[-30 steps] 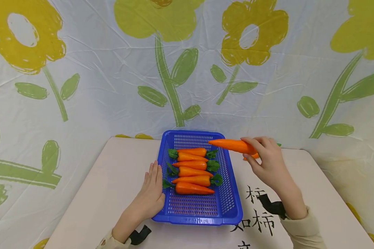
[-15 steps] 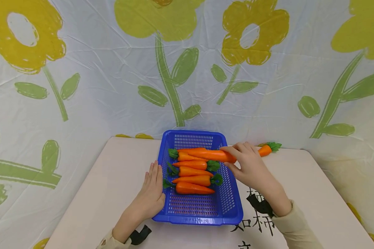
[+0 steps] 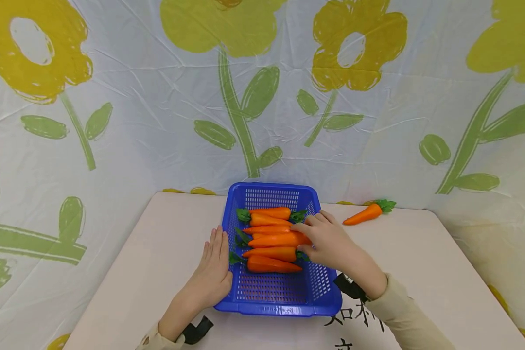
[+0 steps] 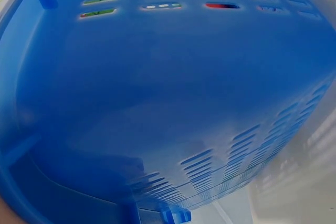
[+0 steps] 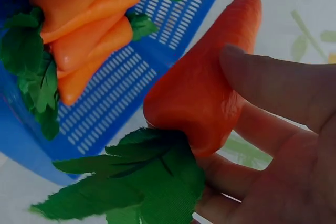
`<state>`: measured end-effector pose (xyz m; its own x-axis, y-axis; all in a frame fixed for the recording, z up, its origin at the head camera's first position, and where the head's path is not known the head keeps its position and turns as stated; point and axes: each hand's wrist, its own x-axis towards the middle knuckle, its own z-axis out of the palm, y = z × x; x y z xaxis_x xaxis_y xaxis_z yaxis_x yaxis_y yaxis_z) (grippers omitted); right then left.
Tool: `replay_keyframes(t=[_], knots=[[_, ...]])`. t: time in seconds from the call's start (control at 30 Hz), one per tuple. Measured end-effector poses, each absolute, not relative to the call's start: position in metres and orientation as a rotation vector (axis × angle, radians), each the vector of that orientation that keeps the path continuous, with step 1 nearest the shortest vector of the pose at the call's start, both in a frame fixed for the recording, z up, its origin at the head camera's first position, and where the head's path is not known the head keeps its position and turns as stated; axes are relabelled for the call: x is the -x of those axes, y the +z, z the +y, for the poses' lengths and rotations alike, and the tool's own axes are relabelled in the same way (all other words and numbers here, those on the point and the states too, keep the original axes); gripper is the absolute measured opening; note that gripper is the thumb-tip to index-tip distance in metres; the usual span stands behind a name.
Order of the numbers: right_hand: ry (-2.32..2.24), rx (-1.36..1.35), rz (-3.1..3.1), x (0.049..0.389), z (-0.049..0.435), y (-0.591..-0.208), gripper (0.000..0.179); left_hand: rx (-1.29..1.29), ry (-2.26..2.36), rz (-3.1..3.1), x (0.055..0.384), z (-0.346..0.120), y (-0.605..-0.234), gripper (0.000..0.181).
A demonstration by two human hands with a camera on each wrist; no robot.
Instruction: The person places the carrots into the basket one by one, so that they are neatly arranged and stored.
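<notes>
My right hand (image 3: 332,245) reaches over the right rim of the blue plastic basket (image 3: 280,309) and grips a carrot (image 3: 277,239). That carrot lies above a row of several carrots (image 3: 271,265), its tip pointing left. In the right wrist view the thumb and fingers pinch the gripped carrot (image 5: 205,95) near its thick end, green leaves (image 5: 136,182) hanging below. Flat against the basket's left side rests my left hand (image 3: 212,272), fingers straight. The left wrist view is filled by the slotted basket wall (image 4: 147,77).
One more carrot (image 3: 365,214) lies on the table (image 3: 166,243) at the back right. Black written characters (image 3: 350,316) mark the surface by the basket's front right corner. A flower-printed cloth (image 3: 140,112) hangs behind the table.
My right hand has carried the carrot from the basket's right back side leftward and down over the row inside, uncovering the carrot on the table. The left hand stays put.
</notes>
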<state>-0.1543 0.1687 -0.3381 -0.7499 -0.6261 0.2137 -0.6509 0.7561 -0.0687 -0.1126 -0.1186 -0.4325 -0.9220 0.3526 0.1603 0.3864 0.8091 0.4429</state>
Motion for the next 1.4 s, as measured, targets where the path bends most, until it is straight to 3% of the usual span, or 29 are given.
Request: replay_keyframes(t=[0.37,1.0,1.4], knots=[[0.047,-1.154,-2.949,0.153,0.146,-0.347,0.029,0.606,-0.744,-2.918,0.112,-0.119,-0.431,0.077],[-0.159,-1.096,-3.187,0.155,0.119,-0.387,0.026,0.594,-0.744,-2.933,0.112,-0.119,-0.431,0.078],[-0.101,-1.005,-3.256,0.158,0.107,-0.410,0.049,0.595,-0.737,-2.943,0.112,-0.119,-0.432,0.080]])
